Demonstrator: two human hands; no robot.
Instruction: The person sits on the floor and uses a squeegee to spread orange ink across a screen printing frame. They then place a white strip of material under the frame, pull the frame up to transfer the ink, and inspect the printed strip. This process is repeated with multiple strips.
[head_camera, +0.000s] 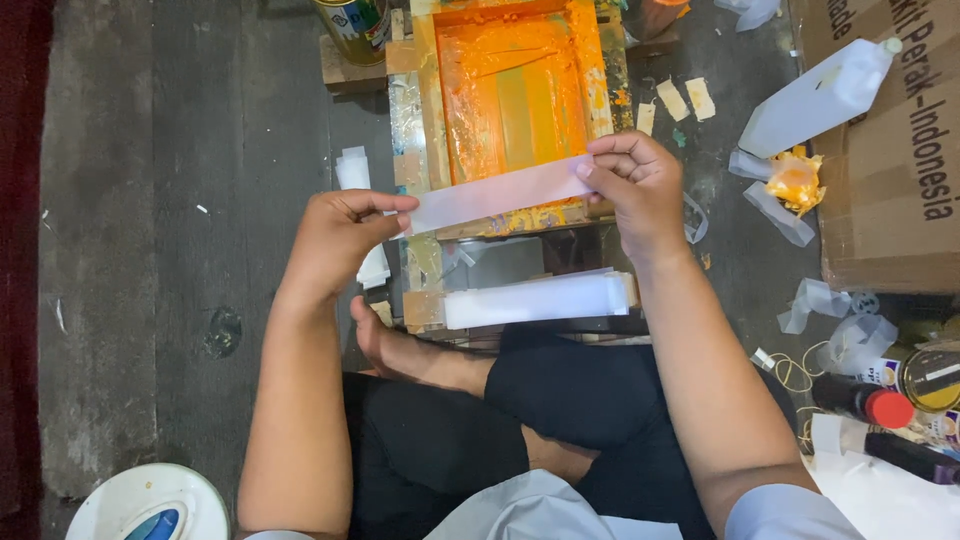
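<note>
My left hand (340, 235) pinches the left end of a thin translucent white plastic strip (495, 195), and my right hand (640, 185) pinches its right end. The strip is stretched flat over the near edge of a wooden screen-printing frame (425, 90) smeared with orange ink. Below the frame, a stack of similar white strips (535, 298) lies on a small stand just in front of my crossed legs.
A cardboard box (890, 150) stands at the right with a white plastic bottle (815, 100) leaning on it. Small bottles and a tin (935, 378) lie at the lower right. A can (355, 25) sits at the top, a white lid (150, 500) at the bottom left.
</note>
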